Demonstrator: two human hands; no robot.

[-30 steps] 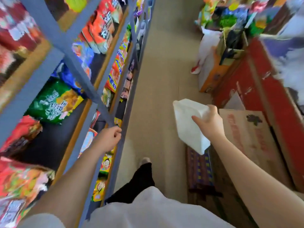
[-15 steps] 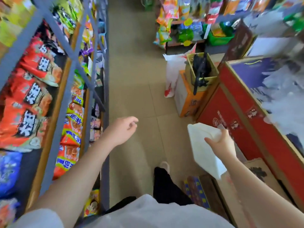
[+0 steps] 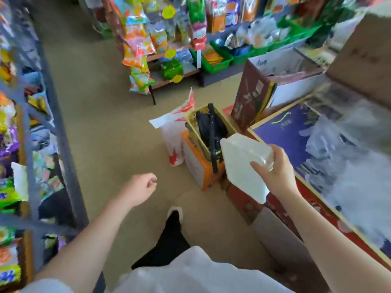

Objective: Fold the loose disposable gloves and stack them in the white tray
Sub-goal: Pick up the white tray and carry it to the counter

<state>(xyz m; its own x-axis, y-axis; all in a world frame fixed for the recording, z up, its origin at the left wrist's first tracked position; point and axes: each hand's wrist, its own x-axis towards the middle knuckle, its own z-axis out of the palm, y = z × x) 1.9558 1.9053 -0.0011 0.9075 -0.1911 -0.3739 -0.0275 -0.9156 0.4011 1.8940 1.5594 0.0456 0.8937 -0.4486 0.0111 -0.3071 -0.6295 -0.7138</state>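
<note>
My right hand [image 3: 275,172] grips the white tray [image 3: 241,163] by its right edge and holds it tilted in the air, beside the red counter. A pile of clear loose disposable gloves [image 3: 351,157] lies blurred on the counter's blue top [image 3: 283,132], to the right of the tray. My left hand [image 3: 140,187] hangs over the aisle floor, fingers loosely curled, holding nothing.
A grey snack shelf [image 3: 33,144] lines the left side of the aisle. An orange box [image 3: 198,166], an open box with a black bag [image 3: 211,127] and a white plastic bag [image 3: 175,140] stand on the floor ahead. More snack racks [image 3: 160,39] stand at the back.
The view has swung right, from the snack shelf toward the counter. My right hand has carried the tray up and closer to the counter top. My left hand has come off the shelf.
</note>
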